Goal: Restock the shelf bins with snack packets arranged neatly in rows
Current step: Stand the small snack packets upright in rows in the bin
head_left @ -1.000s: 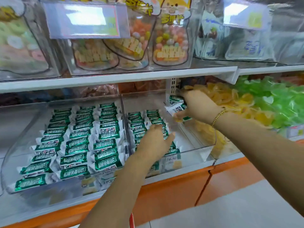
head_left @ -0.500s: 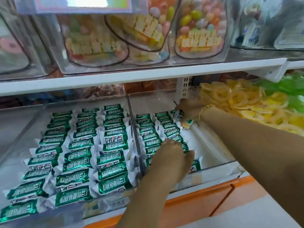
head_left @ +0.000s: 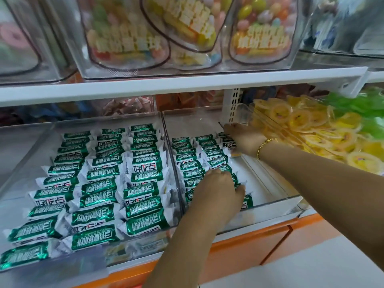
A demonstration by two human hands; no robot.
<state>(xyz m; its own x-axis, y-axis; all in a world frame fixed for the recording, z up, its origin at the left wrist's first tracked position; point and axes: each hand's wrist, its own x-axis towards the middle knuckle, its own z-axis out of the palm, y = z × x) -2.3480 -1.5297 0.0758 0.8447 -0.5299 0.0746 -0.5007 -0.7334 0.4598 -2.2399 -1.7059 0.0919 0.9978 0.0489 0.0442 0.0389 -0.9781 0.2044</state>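
In the head view, the green-and-white snack packets (head_left: 143, 175) bear large white characters on green bands, upside down from here and not readable, and the candy pouches (head_left: 187, 28) on the shelf (head_left: 166, 84) above carry blurred yellow lettering. The clear left bin (head_left: 104, 121) holds three full rows of packets, while the right bin (head_left: 255, 183) holds two rows beside a bare strip of floor. At that bin's far right corner the right hand (head_left: 245, 138) grips one packet (head_left: 228, 142) upright; the left hand (head_left: 218, 194) rests knuckles-up on the near packets, its grasp hidden.
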